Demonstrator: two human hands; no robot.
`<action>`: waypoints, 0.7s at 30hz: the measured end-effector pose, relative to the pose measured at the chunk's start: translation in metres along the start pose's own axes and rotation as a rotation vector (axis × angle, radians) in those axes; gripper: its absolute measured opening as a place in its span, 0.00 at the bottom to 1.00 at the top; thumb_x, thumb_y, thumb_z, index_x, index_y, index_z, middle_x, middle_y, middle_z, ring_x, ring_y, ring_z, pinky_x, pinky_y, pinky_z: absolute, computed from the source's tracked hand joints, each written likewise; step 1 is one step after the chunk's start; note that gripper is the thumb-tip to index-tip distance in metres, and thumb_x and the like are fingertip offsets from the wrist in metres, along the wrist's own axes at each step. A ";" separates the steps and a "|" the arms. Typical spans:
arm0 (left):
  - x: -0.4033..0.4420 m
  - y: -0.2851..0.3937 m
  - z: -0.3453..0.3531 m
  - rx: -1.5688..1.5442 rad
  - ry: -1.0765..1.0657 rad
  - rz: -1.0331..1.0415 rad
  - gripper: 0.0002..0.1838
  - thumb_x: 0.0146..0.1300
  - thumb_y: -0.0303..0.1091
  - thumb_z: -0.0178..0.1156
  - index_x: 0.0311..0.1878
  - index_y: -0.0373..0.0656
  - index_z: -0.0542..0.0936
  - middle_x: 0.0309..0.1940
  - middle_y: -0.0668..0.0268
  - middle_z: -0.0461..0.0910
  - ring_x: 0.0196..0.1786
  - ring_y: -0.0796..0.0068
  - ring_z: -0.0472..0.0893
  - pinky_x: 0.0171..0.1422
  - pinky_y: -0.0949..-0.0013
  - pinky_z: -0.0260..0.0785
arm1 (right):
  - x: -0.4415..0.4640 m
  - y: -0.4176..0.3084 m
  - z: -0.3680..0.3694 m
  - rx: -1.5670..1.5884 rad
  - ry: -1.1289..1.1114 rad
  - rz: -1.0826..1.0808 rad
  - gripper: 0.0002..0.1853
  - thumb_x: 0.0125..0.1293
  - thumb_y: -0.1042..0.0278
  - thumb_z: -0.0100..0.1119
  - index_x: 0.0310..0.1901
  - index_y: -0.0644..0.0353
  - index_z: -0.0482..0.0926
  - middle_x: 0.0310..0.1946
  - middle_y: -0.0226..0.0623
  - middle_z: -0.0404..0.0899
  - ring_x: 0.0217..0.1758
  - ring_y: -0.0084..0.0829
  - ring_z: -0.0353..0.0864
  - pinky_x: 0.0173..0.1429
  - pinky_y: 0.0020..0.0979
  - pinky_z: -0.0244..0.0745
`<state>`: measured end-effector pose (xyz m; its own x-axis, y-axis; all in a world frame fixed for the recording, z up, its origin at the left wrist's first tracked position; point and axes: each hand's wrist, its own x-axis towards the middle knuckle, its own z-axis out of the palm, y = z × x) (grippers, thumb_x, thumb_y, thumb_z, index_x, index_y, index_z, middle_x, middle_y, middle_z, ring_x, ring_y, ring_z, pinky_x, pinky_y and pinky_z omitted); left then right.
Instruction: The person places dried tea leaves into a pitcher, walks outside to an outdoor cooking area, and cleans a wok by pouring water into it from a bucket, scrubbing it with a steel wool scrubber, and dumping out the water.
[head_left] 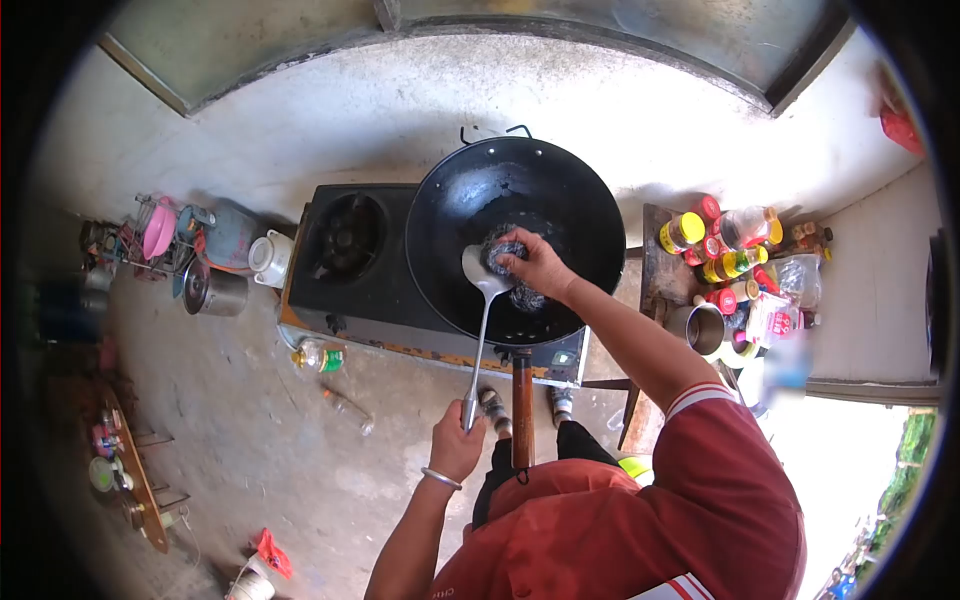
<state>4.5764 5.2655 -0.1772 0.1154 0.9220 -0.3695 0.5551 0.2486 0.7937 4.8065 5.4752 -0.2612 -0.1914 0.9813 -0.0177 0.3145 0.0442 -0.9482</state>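
Observation:
A large black wok [580,200] with a wooden handle [522,410] rests on the right side of the stove. Low in front of the stove, my left hand [458,445] is closed around the handle of a metal spatula [480,340]. The spatula's head lies over the wok. My right hand [535,265] holds a dark, wiry scouring pad [494,250] against the spatula's head, fingers pressed together. Another patch that looks like wire mesh or suds shows in the wok below my right hand; I cannot tell which.
The stove [395,290] has a bare burner [350,238] at left. Jars and bottles crowd the right-hand table [655,275], beside a metal pot [697,328]. A lidded pot [215,290] and white container [270,257] stand left. On the floor lies a plastic bottle [318,356].

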 end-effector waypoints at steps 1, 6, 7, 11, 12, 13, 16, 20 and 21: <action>0.001 0.000 -0.002 -0.014 -0.002 0.007 0.10 0.55 0.32 0.58 0.35 0.38 0.70 0.22 0.57 0.75 0.25 0.60 0.76 0.32 0.64 0.67 | -0.001 -0.003 -0.005 -0.002 0.001 0.000 0.19 0.56 0.62 0.65 0.48 0.54 0.73 0.43 0.40 0.74 0.52 0.36 0.70 0.56 0.32 0.67; 0.013 0.000 -0.012 0.035 -0.027 0.019 0.10 0.55 0.32 0.59 0.33 0.38 0.69 0.20 0.55 0.74 0.25 0.56 0.76 0.31 0.62 0.66 | 0.000 -0.036 -0.028 0.424 -0.191 0.104 0.31 0.55 0.57 0.65 0.59 0.55 0.66 0.50 0.34 0.71 0.54 0.26 0.69 0.61 0.28 0.63; 0.013 0.000 -0.015 0.029 -0.040 0.023 0.10 0.55 0.32 0.58 0.32 0.38 0.68 0.20 0.55 0.73 0.25 0.55 0.75 0.30 0.61 0.66 | 0.000 -0.036 -0.028 0.444 -0.240 0.140 0.33 0.54 0.53 0.65 0.59 0.56 0.64 0.51 0.37 0.71 0.53 0.27 0.70 0.61 0.29 0.64; 0.012 0.006 -0.010 0.076 -0.006 0.049 0.10 0.57 0.32 0.57 0.32 0.38 0.67 0.18 0.53 0.71 0.24 0.51 0.74 0.28 0.59 0.64 | 0.004 -0.042 -0.022 0.334 -0.074 0.223 0.29 0.57 0.50 0.62 0.52 0.66 0.71 0.40 0.38 0.78 0.45 0.27 0.75 0.53 0.28 0.69; 0.013 0.008 -0.009 0.082 -0.010 0.051 0.10 0.57 0.32 0.57 0.32 0.38 0.67 0.18 0.53 0.71 0.24 0.51 0.74 0.28 0.59 0.64 | 0.003 -0.046 -0.017 0.318 0.035 0.221 0.26 0.58 0.48 0.60 0.43 0.67 0.76 0.33 0.37 0.80 0.38 0.28 0.77 0.46 0.30 0.71; 0.011 0.008 -0.005 0.078 0.005 0.060 0.10 0.57 0.32 0.57 0.32 0.38 0.67 0.18 0.53 0.71 0.23 0.51 0.74 0.28 0.59 0.64 | 0.006 -0.039 -0.013 0.320 0.038 0.226 0.26 0.58 0.48 0.60 0.43 0.67 0.76 0.33 0.37 0.80 0.38 0.28 0.77 0.46 0.30 0.71; 0.009 0.011 0.003 0.062 0.018 0.046 0.10 0.57 0.32 0.56 0.33 0.38 0.67 0.18 0.54 0.71 0.23 0.51 0.73 0.28 0.59 0.64 | 0.019 -0.020 -0.006 0.104 0.208 0.428 0.24 0.61 0.48 0.57 0.38 0.68 0.78 0.31 0.36 0.79 0.34 0.22 0.75 0.40 0.28 0.71; 0.006 0.007 0.005 0.070 0.049 0.027 0.10 0.57 0.32 0.57 0.33 0.38 0.67 0.19 0.55 0.71 0.23 0.54 0.74 0.29 0.61 0.65 | 0.010 -0.031 -0.009 0.445 0.168 0.396 0.28 0.61 0.45 0.55 0.46 0.67 0.76 0.40 0.51 0.78 0.48 0.39 0.77 0.53 0.32 0.69; 0.007 0.007 0.001 0.072 0.053 0.024 0.10 0.57 0.32 0.57 0.33 0.38 0.67 0.19 0.55 0.71 0.23 0.54 0.74 0.29 0.61 0.65 | 0.002 -0.036 -0.012 0.448 0.164 0.395 0.28 0.61 0.45 0.55 0.46 0.67 0.76 0.40 0.51 0.78 0.48 0.39 0.77 0.53 0.32 0.69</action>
<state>4.5821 5.2735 -0.1747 0.0872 0.9424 -0.3231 0.6109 0.2056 0.7645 4.8062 5.4784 -0.2230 0.0163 0.9251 -0.3794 -0.0952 -0.3763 -0.9216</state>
